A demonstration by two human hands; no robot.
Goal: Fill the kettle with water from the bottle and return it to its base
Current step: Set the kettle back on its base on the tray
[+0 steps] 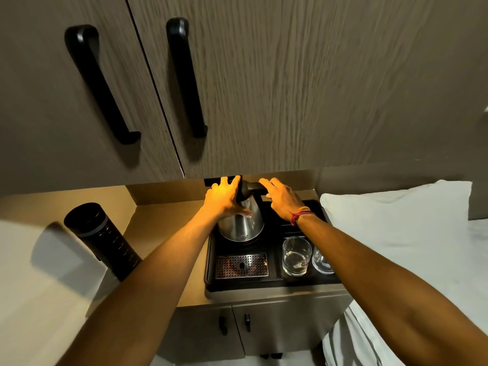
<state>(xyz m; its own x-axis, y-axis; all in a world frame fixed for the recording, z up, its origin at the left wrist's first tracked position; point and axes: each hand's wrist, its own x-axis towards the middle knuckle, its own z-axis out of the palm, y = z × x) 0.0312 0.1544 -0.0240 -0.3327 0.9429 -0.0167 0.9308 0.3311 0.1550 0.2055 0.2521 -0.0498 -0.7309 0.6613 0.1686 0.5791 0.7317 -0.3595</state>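
kettle [241, 220] upright on tray [274, 280], handle rightward | left hand [224, 198] spread on lid | right hand [281, 198] curled over handle

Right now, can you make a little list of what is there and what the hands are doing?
kettle: shiny metal, standing at the back left of the black tray
left hand: on the kettle's top
right hand: on the kettle's black handle
glasses: two, on the tray's right side
drip grate: front left of the tray
black bottle: on the counter, left of the tray
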